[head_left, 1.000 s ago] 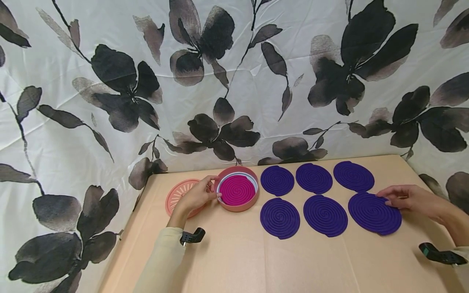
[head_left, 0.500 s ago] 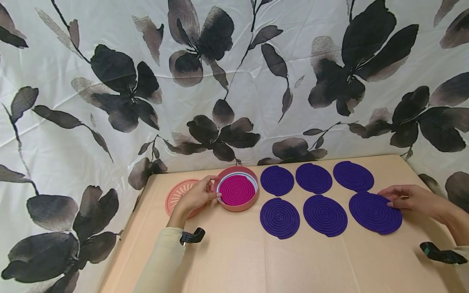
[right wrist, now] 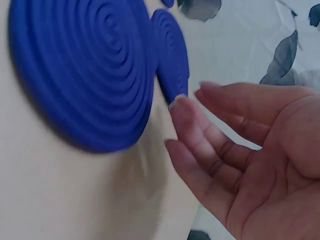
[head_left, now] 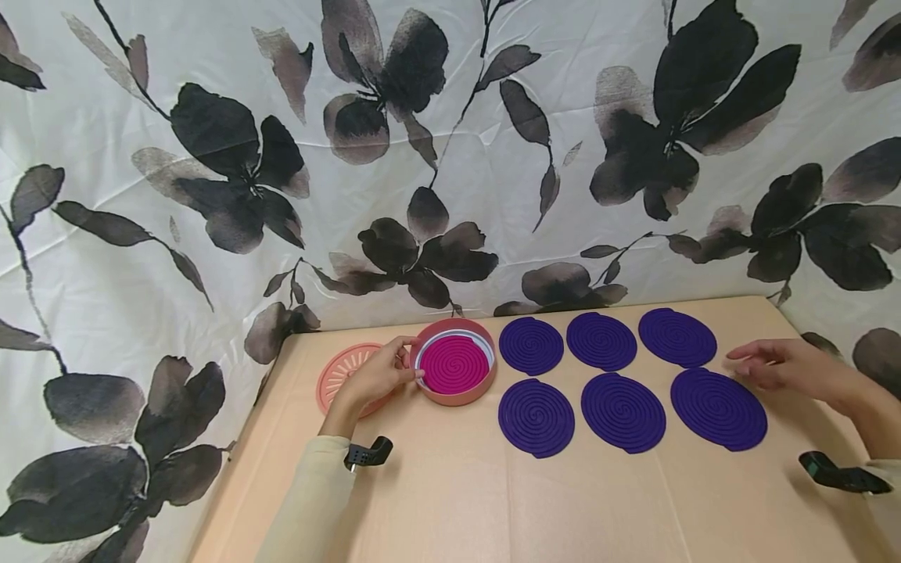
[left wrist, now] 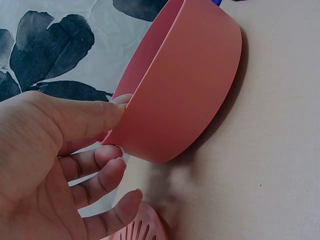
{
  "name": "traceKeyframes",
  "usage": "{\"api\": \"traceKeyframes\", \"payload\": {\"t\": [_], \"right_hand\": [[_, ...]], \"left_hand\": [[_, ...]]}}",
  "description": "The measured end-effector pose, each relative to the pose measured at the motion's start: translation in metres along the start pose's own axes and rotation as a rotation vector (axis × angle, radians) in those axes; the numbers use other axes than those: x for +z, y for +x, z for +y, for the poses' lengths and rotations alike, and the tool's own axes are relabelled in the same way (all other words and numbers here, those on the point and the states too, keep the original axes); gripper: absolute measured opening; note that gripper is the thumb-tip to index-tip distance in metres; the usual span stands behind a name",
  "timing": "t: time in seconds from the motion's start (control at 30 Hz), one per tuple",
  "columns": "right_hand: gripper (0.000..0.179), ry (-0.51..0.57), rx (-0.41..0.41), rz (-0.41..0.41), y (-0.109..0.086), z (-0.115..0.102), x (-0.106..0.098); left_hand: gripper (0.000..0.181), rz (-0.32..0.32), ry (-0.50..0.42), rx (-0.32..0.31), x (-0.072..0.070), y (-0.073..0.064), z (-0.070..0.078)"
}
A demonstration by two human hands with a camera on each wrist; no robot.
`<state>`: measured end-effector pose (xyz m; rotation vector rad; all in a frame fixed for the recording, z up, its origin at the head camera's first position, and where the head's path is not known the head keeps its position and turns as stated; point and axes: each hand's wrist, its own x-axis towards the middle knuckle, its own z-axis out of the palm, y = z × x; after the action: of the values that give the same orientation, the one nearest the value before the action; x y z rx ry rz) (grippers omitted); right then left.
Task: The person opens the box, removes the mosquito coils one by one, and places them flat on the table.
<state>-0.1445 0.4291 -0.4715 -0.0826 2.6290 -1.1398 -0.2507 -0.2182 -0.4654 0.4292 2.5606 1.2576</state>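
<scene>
In the head view my left hand is at the left side of a round coral-pink container, its thumb and a finger pinching the rim. The left wrist view shows the container's smooth outer wall, with my other fingers free below the rim. Inside lies a magenta spiral disc with a pale ring around it. My right hand hovers with loosely bent fingers beside the front right dark blue spiral disc, holding nothing. In the right wrist view a gap shows between my fingertips and that ridged disc.
A coral slotted lid lies left of the container, partly behind my left hand. Several more blue spiral discs lie in two rows right of the container. A floral cloth hangs behind the table.
My right hand has let go of the front right blue disc and moved up, away from its edge. That disc shifted slightly. My left hand stays on the container.
</scene>
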Motion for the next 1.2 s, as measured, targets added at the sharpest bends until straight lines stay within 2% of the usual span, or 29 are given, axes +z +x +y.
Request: {"api": "traceKeyframes", "payload": {"t": [0.2,0.33,0.53,0.67,0.8,1.2], "right_hand": [[0.044,0.143,-0.101,-0.045,0.008,-0.021,0.001],[0.044,0.171,-0.143,-0.065,0.014,-0.038,0.006],[0.047,0.144,-0.154,0.004,0.025,-0.062,0.021],[0.046,0.226,-0.192,0.044,0.036,-0.074,0.032],[0.047,0.305,-0.225,0.042,0.046,-0.086,0.042],[0.048,0.254,-0.232,-0.002,0.074,-0.12,0.058]], "left_hand": [[0.064,0.0,0.009,0.004,-0.001,-0.001,0.0],[0.064,-0.001,0.016,0.014,-0.002,-0.001,0.0],[0.063,0.0,0.03,0.028,-0.002,-0.002,-0.001],[0.062,0.007,0.026,0.03,-0.002,-0.003,-0.001],[0.06,0.01,0.029,0.03,-0.002,-0.005,-0.001],[0.061,0.027,0.026,0.027,0.0,-0.001,0.002]]}}
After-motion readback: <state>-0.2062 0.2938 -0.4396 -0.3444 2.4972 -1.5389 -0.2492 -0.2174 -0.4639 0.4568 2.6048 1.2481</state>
